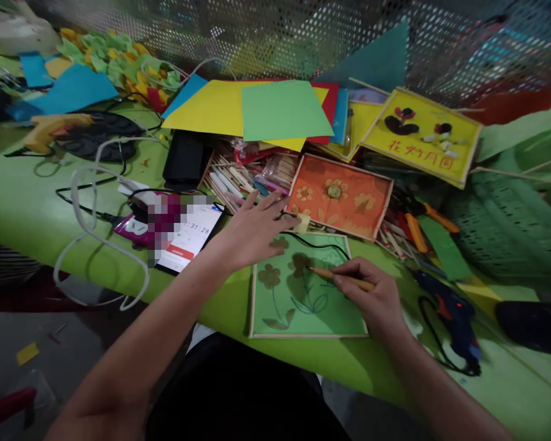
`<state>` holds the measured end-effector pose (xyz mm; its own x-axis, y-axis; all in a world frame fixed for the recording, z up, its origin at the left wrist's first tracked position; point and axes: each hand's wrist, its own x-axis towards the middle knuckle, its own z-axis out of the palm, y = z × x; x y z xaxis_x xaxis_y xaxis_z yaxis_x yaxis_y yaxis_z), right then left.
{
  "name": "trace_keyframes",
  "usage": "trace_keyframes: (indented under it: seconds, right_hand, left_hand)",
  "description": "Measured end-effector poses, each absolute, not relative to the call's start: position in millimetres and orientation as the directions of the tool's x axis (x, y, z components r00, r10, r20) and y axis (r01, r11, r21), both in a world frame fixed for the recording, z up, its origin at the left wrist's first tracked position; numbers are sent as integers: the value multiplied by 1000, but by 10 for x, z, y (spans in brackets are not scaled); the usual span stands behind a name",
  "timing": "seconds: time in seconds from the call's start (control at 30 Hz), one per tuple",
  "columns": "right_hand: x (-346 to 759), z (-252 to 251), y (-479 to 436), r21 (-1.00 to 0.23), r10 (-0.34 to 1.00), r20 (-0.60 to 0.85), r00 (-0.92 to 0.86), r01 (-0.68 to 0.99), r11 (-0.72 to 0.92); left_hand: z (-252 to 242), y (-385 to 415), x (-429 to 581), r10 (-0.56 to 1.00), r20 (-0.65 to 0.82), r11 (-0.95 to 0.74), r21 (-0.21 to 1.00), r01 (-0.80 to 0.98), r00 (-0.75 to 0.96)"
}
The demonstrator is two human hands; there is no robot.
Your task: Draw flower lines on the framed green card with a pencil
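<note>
In my right hand (370,291) is a slim wooden pencil (321,272), gripped between thumb and fingers. Its tip rests on or just over a brown flower (298,264) on a green picture panel (340,315) edged with thin wooden strips. Another brown flower (269,277) and blue-drawn stems and leaves (310,304) show on the same panel. My left hand (257,229) hovers or lies at the panel's upper left, fingers spread. Its fingertips are near a small pale yellow scrap (302,224) and a black cable (321,245); whether they touch is unclear.
An orange framed flower picture (342,196) and a yellow framed one (422,135) stand behind. Coloured paper sheets (284,110) cover a box of sticks (239,177). A phone (188,239) and white cable (80,226) lie left; a blue glue gun (454,312) and pliers (417,233) right.
</note>
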<state>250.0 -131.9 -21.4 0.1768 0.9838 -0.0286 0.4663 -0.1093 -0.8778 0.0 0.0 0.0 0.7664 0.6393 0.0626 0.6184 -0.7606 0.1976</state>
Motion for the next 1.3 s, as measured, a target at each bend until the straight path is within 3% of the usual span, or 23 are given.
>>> trace_keyframes:
  seconds: [1.3]
  right_hand:
    - [2452,-160,-1318,-877,980,-126,154,444,-183]
  left_hand:
    - [-225,-245,-154,688,85,-715,248,653,721]
